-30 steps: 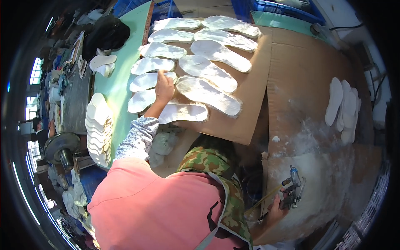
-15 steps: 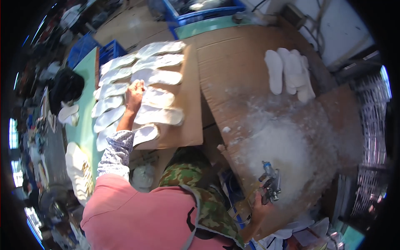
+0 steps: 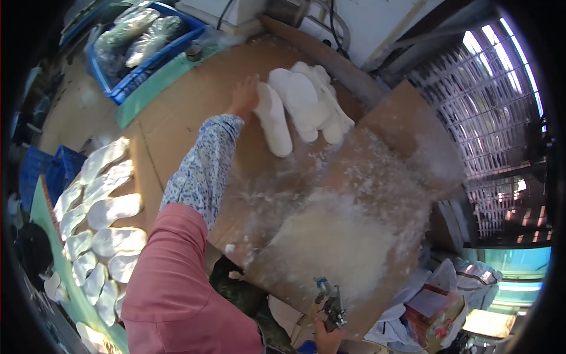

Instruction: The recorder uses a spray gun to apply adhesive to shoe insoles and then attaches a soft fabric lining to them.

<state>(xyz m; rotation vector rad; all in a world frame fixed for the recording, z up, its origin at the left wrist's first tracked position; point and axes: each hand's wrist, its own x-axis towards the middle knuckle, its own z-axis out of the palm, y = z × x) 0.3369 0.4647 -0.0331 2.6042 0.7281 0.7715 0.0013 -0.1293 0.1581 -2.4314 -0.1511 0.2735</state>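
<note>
My left hand [image 3: 243, 97] reaches out over the cardboard to a white insole [image 3: 275, 122] and touches its upper left edge. Its fingers are blurred, and whether they have closed on the insole does not show. Just right of this insole lies an overlapping group of several more white insoles [image 3: 300, 97]. Low in the view, my right hand [image 3: 328, 336] is wrapped round the handle of a metal spray gun [image 3: 332, 307] with a blue fitting on top. The gun is held over the near part of the cardboard, where a pale, whitish coating [image 3: 336, 242] covers the surface.
Rows of white insoles [image 3: 115, 210] rest on cardboard at the left, beside a green tabletop [image 3: 44, 227]. A blue crate [image 3: 127, 88] with plastic-wrapped bundles stands at the far left, near a small cup [image 3: 193, 53]. Bags [image 3: 439, 301] lie at lower right, near a slatted screen [image 3: 477, 118].
My left hand has moved from the insole rows on the left to the insoles on the right-hand cardboard. The view has turned right. My right hand still holds the spray gun.
</note>
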